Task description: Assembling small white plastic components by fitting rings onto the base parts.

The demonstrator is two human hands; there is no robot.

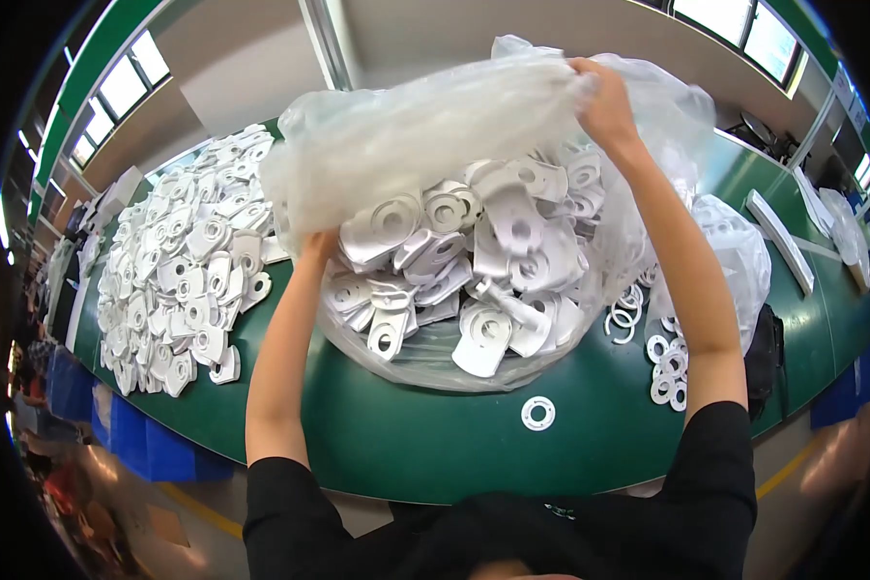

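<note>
A large clear plastic bag [425, 126] sits on the green table [435, 445], bulging with white flat plastic parts [483, 261], each with a round hole ringed by a raised collar. The bag stands near the middle of the table, right in front of the person, its base resting on the tabletop and its top film pulled up and over towards the far side.

The right hand [604, 101] is raised at the top of the bag, fingers closed around a gathered bunch of the film. The left hand [319, 242] is at the bag's left edge, lower down; it is mostly hidden behind the film, so I cannot tell whether its fingers are closed on the plastic or just pressed against it.

To the left of the bag, well apart, a loose heap of the same white parts [179, 261] spreads over the table. Just below the bag, 1 white ring [538, 413] lies alone on the green surface. More white rings [667, 362] cluster at the bag's lower right, touching one another. Beyond them, a second clear bag [739, 261] holding white pieces stands near the table's right side. Blue bins [140, 445] sit below the table's left edge.
</note>
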